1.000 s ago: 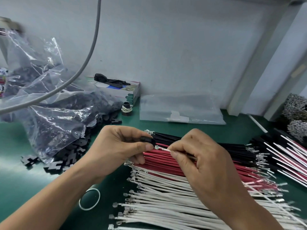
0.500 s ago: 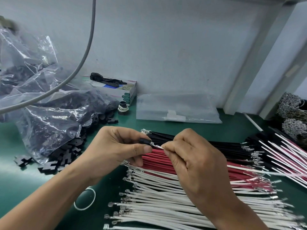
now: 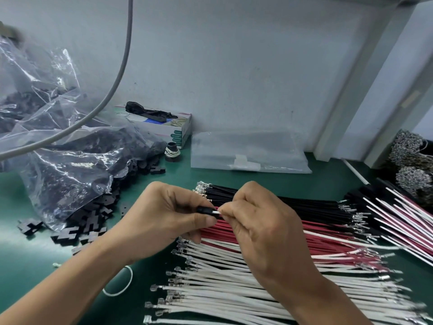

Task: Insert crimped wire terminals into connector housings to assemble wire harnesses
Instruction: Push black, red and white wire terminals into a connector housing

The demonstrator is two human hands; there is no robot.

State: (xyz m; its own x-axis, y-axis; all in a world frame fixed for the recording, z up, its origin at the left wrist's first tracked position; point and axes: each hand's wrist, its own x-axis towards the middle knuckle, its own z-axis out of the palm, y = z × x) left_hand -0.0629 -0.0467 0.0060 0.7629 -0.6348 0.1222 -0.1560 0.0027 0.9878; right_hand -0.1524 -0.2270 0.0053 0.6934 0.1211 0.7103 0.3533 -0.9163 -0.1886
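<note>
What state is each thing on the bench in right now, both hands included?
Left hand: pinches the black connector housing.
Right hand: pinches a white wire at the housing's mouth.
White wires: loose, fanned on the mat.
Red wires: bundled flat.
Black wires: bundled flat.
Clear bag of housings: open, spilling pieces.
Tissue box: open on top.

black connector housing [image 3: 203,210] pinched in left hand [image 3: 168,214] | white wire [image 3: 216,211] end going into it, held by right hand [image 3: 260,228] | loose white wires [image 3: 222,285] below both hands, red wires [image 3: 328,240] and black wires [image 3: 311,207] behind the right one
</note>
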